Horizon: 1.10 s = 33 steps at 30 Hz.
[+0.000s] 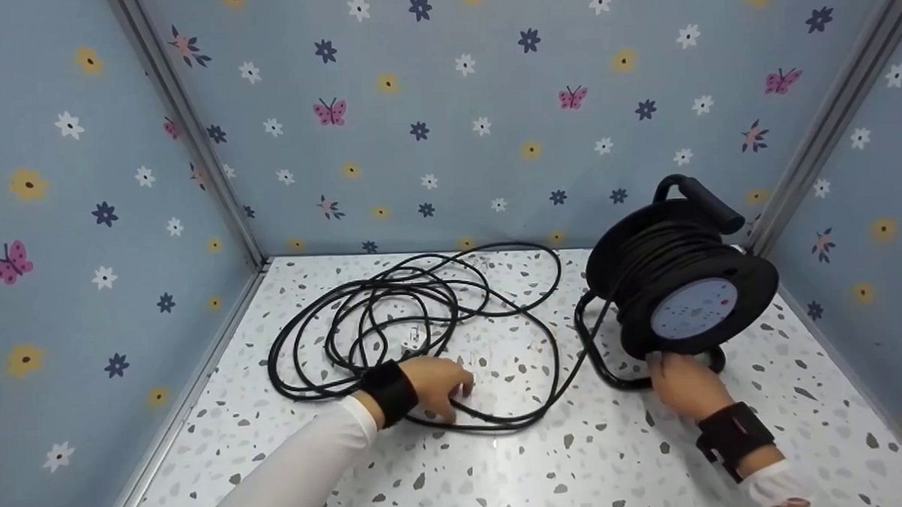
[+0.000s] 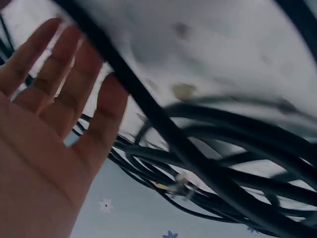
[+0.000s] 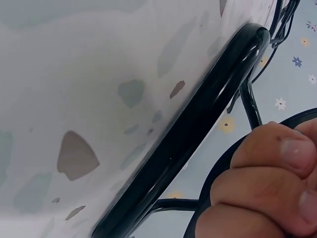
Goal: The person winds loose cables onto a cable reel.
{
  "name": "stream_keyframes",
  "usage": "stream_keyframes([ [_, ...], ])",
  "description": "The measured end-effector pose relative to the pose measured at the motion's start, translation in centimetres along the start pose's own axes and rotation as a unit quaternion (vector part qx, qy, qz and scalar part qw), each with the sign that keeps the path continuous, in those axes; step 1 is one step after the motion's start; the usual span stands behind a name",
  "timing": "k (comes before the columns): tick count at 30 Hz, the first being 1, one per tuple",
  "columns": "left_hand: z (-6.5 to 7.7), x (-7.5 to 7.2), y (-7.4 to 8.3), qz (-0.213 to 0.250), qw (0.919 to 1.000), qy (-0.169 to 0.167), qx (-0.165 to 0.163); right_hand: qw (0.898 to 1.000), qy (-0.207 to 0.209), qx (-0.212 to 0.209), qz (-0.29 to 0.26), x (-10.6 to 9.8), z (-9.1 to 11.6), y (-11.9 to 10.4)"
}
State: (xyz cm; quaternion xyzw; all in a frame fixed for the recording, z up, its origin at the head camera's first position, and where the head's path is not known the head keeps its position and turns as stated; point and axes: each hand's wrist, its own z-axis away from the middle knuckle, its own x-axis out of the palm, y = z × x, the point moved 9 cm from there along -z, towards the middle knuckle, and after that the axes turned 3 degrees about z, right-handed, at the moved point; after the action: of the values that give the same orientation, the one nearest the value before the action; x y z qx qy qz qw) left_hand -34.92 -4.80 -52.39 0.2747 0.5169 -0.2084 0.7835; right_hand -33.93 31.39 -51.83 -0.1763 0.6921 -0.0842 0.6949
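Note:
A black cable reel stands tilted on its tubular frame, with black cable wound on its drum and a pale blue socket face. At the reel's lower rim, my right hand grips the edge; its fingers are curled in the right wrist view, hiding what lies under them. A length of loose black cable runs from the reel into a pile of loops. Over the near side of the pile is my left hand, its palm and nearly straight fingers beside a strand at the fingertips.
A white plug lies among the cable loops. The speckled white table is bounded by blue flowered panels at the back and both sides, with metal posts at the corners. The reel's carrying handle points up toward the back.

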Motion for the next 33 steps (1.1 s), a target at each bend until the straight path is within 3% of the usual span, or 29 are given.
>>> stream_keyframes([
  [3, 1.0, 0.0, -1.8, -0.046, 0.9986, 0.006, -0.025, 1.000, 0.000, -0.001, -0.002, 0.2, 0.0, -0.1],
  [7, 1.7, -2.1, -4.0, -0.063, 0.9936, 0.089, -0.026, 1.000, -0.004, 0.003, -0.004, 0.0, 0.1, -0.1],
  [10, 2.7, -4.9, -6.4, -0.059, 0.9801, 0.187, -0.033, 1.000, 0.003, 0.006, -0.004, 0.0, 0.2, -0.2],
  [13, 4.6, -7.9, -10.0, -0.010, 0.9570, 0.273, -0.097, 1.000, 0.020, 0.000, -0.003, -0.1, 0.2, -0.2],
  [15, 6.6, -9.7, -12.8, 0.066, 0.9314, 0.320, -0.161, 1.000, 0.027, -0.001, -0.001, -0.1, 0.2, -0.1],
  [18, 10.0, -11.7, -16.7, 0.193, 0.8716, 0.381, -0.241, 1.000, 0.031, -0.001, 0.000, 0.0, 0.2, 0.0],
  [21, 13.6, -13.9, -19.6, 0.273, 0.8063, 0.446, -0.276, 0.999, 0.033, -0.008, 0.008, 0.1, 0.2, 0.0],
  [22, 14.7, -14.6, -20.2, 0.286, 0.7899, 0.465, -0.279, 0.999, 0.034, -0.011, 0.011, 0.1, 0.2, 0.0],
  [24, 16.6, -15.8, -21.1, 0.295, 0.7697, 0.495, -0.275, 0.999, 0.033, -0.012, 0.014, 0.1, 0.1, 0.1],
  [25, 17.3, -16.2, -21.4, 0.291, 0.7670, 0.503, -0.271, 0.999, 0.032, -0.012, 0.016, 0.1, 0.2, 0.1],
  [27, 18.1, -16.3, -21.9, 0.274, 0.7793, 0.502, -0.256, 0.999, 0.030, -0.006, 0.014, 0.1, 0.2, 0.3],
  [31, 17.8, -14.1, -22.8, 0.253, 0.8305, 0.438, -0.234, 0.999, 0.027, -0.007, 0.016, 0.1, 0.2, 0.3],
  [33, 17.4, -12.1, -23.6, 0.267, 0.8464, 0.393, -0.240, 0.999, 0.030, -0.009, 0.016, 0.1, 0.1, 0.3],
])
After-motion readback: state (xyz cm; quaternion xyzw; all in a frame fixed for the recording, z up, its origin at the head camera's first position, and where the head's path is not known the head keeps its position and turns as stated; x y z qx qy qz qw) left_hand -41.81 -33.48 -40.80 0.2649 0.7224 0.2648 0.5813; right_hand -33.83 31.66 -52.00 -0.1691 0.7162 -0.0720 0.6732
